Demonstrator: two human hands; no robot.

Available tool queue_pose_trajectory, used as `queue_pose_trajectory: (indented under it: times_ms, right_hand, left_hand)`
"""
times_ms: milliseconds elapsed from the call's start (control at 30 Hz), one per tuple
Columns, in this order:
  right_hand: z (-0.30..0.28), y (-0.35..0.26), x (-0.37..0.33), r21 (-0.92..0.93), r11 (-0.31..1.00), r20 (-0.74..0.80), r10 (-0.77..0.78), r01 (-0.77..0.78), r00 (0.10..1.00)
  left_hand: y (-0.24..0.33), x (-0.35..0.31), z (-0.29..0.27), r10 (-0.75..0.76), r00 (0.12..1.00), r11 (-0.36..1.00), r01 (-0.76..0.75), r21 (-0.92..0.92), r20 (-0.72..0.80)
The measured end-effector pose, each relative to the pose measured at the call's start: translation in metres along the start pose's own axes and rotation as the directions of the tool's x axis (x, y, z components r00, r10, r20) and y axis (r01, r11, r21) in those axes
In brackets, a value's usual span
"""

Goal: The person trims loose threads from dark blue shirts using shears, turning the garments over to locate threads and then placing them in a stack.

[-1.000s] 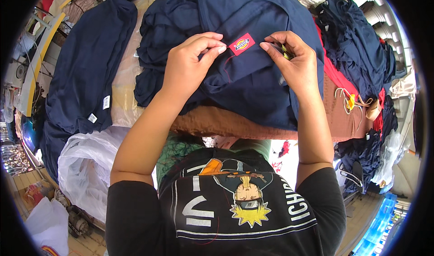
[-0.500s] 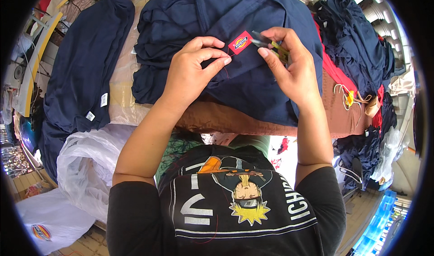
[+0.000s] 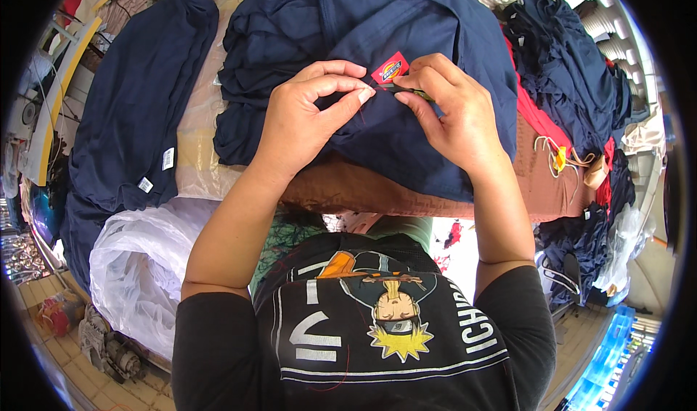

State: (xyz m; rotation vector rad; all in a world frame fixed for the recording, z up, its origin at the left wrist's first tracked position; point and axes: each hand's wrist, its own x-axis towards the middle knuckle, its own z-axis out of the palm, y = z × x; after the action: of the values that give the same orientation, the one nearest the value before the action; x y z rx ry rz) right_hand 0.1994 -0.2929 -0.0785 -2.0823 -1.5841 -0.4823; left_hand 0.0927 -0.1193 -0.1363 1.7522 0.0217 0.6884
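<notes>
A dark navy garment [image 3: 276, 33] lies bunched in front of me, with a small red label [image 3: 392, 64] on it. My left hand [image 3: 305, 120] is closed in a pinch beside the label's lower left corner. Between its thumb and forefinger runs a fine red thread [image 3: 364, 112], its tail hanging onto the cloth. My right hand [image 3: 454, 110] grips small thread snips [image 3: 386, 88] with yellowish handles. Their dark blades point left beneath the label, almost touching my left fingertips. Whether the blades are parted is too small to tell.
Brown cloth [image 3: 406, 197] covers the work surface's near edge. More navy garments [image 3: 138, 91] hang at left and a navy pile [image 3: 570, 70] lies at right. Clear plastic sheeting [image 3: 145, 266] bulges at lower left. A yellow cord bundle [image 3: 560, 158] rests at right.
The snips, held in my right hand, have moved left and slightly down from the label's right side to the thread by my left fingertips. A white piece at lower left has gone from view.
</notes>
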Motion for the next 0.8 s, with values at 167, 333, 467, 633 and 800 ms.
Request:
queue_pose_trajectory:
  times_ms: [167,333,467,633,800]
  right_hand:
    - [0.005,0.003,0.002,0.035,0.999,-0.074,-0.014,0.017,0.997]
    - [0.006,-0.003,0.009,0.02,0.996,-0.111,-0.082,0.085,0.99]
    - [-0.027,-0.003,0.001,0.121,0.992,-0.196,0.061,-0.038,0.979]
    - [-0.071,0.005,-0.028,0.098,0.995,-0.359,0.062,-0.029,0.931]
    - [-0.105,0.015,-0.07,0.168,0.974,-0.468,0.216,-0.153,0.857]
  left_hand:
    - [-0.002,-0.001,0.0,-0.001,1.0,0.999,0.001,-0.041,-0.004]
    - [0.024,-0.002,-0.025,0.206,0.938,0.947,-0.263,0.186,0.28]
    - [0.111,-0.001,-0.083,0.206,0.826,0.836,-0.428,0.344,0.525]
    - [0.163,-0.018,-0.097,0.215,0.869,0.786,-0.424,0.45,0.445]
    - [0.104,0.006,-0.06,0.151,0.983,0.862,-0.185,0.473,0.109]
